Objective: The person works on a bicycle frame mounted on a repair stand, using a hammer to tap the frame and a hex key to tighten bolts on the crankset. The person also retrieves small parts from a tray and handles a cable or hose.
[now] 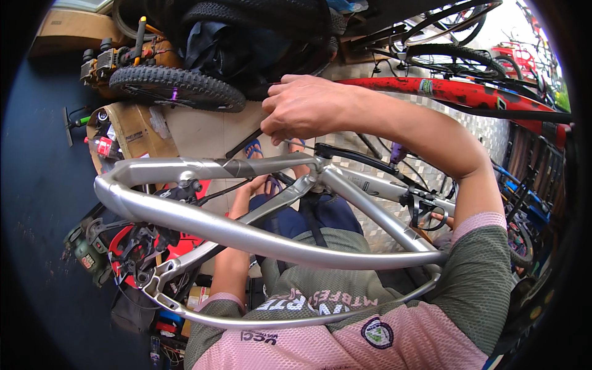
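Note:
A silver bicycle frame (246, 237) lies across in front of my body, its tubes spanning from left to right. Above its upper tube is my right hand (302, 110), fingers curled and closed on a thin metal rod (300, 144) that looks like a hex key. The rod's far end reaches toward the pivot joint (319, 165) of the frame. My left hand (254, 184) is lower, behind the upper tube and close to a dark bar; its fingers are mostly hidden. A black linkage arm (351, 154) runs right from the joint.
A knobby tyre (176, 89) and a cardboard box (139, 132) are at the upper left. Along the upper right runs a scuffed red bicycle frame (456, 95). Tools and a green machine (89, 250) are at the left, with a bottle (105, 147) above. More bicycles stand at the right.

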### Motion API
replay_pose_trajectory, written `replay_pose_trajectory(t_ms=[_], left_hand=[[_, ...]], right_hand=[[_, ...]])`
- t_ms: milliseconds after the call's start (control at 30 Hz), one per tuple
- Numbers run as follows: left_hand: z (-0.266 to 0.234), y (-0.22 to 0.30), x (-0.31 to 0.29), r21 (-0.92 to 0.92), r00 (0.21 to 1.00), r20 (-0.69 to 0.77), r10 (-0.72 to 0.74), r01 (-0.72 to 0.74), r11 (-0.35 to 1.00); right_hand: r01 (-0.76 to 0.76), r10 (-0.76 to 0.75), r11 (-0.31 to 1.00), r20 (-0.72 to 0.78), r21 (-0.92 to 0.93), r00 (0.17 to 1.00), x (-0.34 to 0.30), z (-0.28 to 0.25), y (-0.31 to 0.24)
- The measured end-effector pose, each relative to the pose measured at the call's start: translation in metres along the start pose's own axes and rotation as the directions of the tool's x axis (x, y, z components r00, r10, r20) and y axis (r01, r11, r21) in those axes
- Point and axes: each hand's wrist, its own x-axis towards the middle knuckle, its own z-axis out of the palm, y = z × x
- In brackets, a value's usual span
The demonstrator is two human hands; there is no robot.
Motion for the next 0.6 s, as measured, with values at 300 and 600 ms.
replay_pose_trajectory(t_ms=[300, 600], left_hand=[[0.011, -0.012, -0.052, -0.146, 0.981, -0.182, -0.060, 0.033, 0.989], [0.006, 0.090, -0.153, -0.035, 0.929, -0.342, -0.142, 0.138, 0.990]], right_hand=[[0.003, -0.003, 0.997, -0.005, -0.079, 1.000, -0.026, -0.010, -0.014], [-0.020, 0.079, 0.957, 0.193, -0.290, 0.978, -0.113, -0.010, -0.055]])
